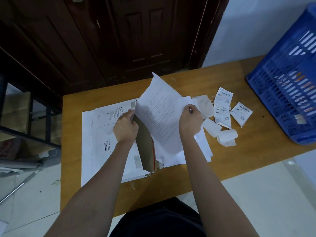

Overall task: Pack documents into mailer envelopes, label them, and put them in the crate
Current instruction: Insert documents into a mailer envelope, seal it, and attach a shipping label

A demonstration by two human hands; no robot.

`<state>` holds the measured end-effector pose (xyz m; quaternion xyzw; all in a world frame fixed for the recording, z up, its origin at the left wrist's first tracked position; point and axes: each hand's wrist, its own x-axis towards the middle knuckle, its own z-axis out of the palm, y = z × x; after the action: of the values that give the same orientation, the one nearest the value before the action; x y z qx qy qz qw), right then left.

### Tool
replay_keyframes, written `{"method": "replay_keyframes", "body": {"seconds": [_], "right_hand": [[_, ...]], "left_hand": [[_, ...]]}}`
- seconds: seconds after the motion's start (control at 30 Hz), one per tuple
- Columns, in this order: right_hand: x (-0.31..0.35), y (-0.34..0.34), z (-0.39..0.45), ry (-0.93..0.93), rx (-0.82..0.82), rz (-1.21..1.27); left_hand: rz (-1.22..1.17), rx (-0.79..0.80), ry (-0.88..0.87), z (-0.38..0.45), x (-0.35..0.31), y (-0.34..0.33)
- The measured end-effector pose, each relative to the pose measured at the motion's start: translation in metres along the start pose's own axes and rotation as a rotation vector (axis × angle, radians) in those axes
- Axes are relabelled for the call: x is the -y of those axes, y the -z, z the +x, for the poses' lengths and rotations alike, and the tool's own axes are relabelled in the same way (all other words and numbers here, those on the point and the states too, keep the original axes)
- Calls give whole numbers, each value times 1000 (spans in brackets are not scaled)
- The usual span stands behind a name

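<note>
- Sheets of white printed paper sit at the centre of the wooden table, tilted up, their lower edge entering the brown-lined mouth of a white cardboard mailer envelope.
- Her or his left hand curls round the mailer's upper lip at about nine o'clock from the sheets, holding the mouth open.
- At three o'clock the right hand pinches the sheets' right edge between thumb and fingers.
- More white mailers lie stacked under this one, and loose white sheets lie beneath the right wrist.
- Printed barcode labels and peeled backing scraps lie scattered at three o'clock, near the sheets.
- A blue perforated plastic crate stands at two o'clock on the table's far right.
- To my eye, the step is sliding the documents in. Doing it well means keeping the lip lifted wide, squaring the lower corners inside the opening first, then easing the sheets in flat so none buckles or catches the red tear strip.
</note>
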<state>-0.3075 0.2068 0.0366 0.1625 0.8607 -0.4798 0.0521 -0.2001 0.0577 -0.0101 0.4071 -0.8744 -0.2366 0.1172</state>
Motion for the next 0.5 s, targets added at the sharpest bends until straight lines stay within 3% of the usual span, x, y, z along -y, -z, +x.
{"method": "replay_keyframes", "body": {"seconds": [0.2,0.5], "right_hand": [[2,0,4,-21,54,-24],[-22,-4,-7,49,39,-292]], "left_hand": [[-18,-6,2,-1,1,0],[-34,-38,6,-1,3,4]]}}
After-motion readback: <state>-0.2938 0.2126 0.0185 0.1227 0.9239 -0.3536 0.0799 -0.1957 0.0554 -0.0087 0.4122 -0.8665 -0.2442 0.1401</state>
